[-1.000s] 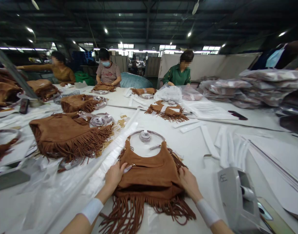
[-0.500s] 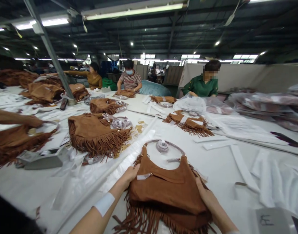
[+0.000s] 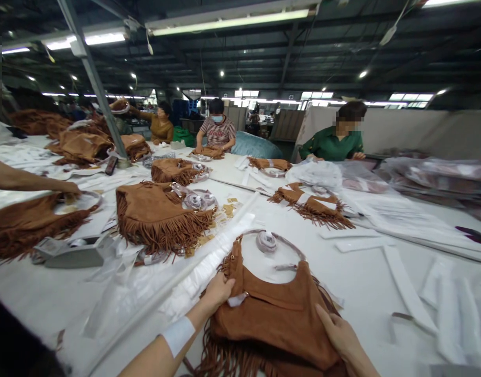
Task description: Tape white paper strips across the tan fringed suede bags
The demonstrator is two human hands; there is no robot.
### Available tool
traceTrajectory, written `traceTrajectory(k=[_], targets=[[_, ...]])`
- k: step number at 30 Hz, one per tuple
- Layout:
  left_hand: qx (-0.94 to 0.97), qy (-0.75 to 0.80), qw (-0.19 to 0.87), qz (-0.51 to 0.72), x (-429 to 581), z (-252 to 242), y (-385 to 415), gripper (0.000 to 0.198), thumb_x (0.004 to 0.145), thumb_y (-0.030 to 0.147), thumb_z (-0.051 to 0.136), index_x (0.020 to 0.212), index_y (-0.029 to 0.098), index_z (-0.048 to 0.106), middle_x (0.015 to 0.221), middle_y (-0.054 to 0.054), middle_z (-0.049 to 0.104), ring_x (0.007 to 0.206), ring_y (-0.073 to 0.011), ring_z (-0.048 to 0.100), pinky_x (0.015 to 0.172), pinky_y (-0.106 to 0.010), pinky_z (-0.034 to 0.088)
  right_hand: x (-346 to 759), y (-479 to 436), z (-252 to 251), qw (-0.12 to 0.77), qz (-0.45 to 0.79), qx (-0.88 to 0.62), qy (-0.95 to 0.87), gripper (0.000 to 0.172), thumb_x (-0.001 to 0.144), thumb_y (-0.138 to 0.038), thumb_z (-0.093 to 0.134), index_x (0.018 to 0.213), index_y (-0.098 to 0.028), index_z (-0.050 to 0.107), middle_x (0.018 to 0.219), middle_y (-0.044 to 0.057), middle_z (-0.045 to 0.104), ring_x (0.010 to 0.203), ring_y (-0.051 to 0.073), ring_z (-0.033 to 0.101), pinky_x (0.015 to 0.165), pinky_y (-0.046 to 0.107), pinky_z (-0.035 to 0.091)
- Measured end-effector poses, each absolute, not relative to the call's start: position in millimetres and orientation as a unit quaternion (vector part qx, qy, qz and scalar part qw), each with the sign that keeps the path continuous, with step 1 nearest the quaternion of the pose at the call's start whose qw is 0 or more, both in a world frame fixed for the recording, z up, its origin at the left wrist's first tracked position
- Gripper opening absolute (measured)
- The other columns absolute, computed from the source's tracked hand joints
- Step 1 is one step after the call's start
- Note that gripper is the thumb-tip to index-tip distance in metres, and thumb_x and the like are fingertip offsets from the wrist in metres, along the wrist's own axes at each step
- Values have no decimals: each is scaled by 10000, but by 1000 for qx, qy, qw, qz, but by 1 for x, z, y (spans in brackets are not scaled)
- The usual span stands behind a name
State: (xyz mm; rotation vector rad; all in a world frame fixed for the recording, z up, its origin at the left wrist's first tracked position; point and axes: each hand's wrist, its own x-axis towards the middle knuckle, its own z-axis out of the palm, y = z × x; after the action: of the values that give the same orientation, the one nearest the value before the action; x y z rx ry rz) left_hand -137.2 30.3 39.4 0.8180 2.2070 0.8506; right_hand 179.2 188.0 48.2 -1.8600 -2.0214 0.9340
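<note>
A brown suede handbag (image 3: 280, 309) with long fringe lies on the white table in front of me. My left hand (image 3: 219, 290) grips its upper left side, thumb on the front beside a small white-wrapped zip pull (image 3: 238, 299). On the bag's right side is my right hand (image 3: 338, 332), thumb on the front face and the other fingers mostly hidden behind the edge. The wrapped handle (image 3: 280, 236) arches away from me. Inside that loop sits a coiled, wrapped strap (image 3: 266, 242). A white band (image 3: 178, 335) circles my left forearm.
Another fringed bag (image 3: 162, 212) lies to the left, near a grey tape dispenser (image 3: 75, 251). At far left, a co-worker's hand (image 3: 69, 188) touches a bag. White strips (image 3: 409, 288) lie to the right. Several people work across the table; a metal post (image 3: 93, 73) rises at left.
The view has shifted slightly, moving most things rightward in it. My left hand sits a little higher on the bag's side. A far co-worker's arm at left is now raised with something brown.
</note>
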Motion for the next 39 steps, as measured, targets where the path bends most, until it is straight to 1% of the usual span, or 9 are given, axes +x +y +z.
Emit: traceTrajectory(k=[7,12,18,26,28,31,34,36,39], targets=[[370,882,208,206,-142,41,7,253,968,283,351,1090,129,511,997,-179,664,991,-267,631,800,-328,425,183,156,59,83,114,-659,-739,271,866,-425,391,855,-191,528,775,131,677,789,306,671,716,371,480],[415,878,197,133,-140,36,8,274,979,348,336,1085,156,500,920,-148,678,912,-265,659,750,-320,443,183,161,61,83,115,-632,-762,231,886,-433,440,802,-227,503,701,51,651,731,251,653,655,310,443],[420,888,177,70,-134,30,17,352,984,394,278,1104,153,505,884,-150,675,850,-289,665,715,-359,460,179,170,34,64,108,-639,-759,270,919,-391,419,799,-188,552,688,82,652,687,242,643,646,308,423],[423,889,160,77,-133,34,13,357,984,420,283,1102,177,516,944,-128,681,907,-276,658,747,-345,456,178,156,40,148,67,-620,-767,342,939,-412,387,831,-159,589,646,91,627,612,246,608,594,331,404],[420,890,159,83,-134,34,13,348,980,421,305,1094,176,524,954,-131,682,915,-273,656,749,-342,455,179,148,54,183,52,-595,-781,391,955,-421,328,881,-149,599,701,109,637,665,255,610,621,352,423],[418,890,157,96,-133,33,12,334,975,417,330,1086,174,530,954,-135,684,907,-273,658,737,-340,456,178,123,77,233,37,-514,-825,462,965,-473,269,1031,-157,600,959,139,649,923,265,593,817,396,439],[420,887,153,113,-132,31,12,320,976,403,335,1083,173,530,930,-129,684,893,-276,655,730,-347,454,168,88,87,248,10,-345,-905,489,906,-574,420,1152,-184,585,1124,131,616,1070,276,533,939,425,387],[424,884,149,126,-133,33,12,313,975,394,338,1066,168,536,895,-121,679,868,-275,652,722,-352,451,156,71,84,248,-18,-253,-935,450,900,-531,489,1164,-180,581,1108,132,619,1036,270,542,896,418,398],[430,880,131,156,-135,46,9,287,969,374,360,1014,164,550,893,-118,661,868,-259,632,735,-350,446,140,63,75,256,-38,-254,-932,262,949,-378,470,1036,-179,617,935,93,637,856,212,562,748,343,402]])
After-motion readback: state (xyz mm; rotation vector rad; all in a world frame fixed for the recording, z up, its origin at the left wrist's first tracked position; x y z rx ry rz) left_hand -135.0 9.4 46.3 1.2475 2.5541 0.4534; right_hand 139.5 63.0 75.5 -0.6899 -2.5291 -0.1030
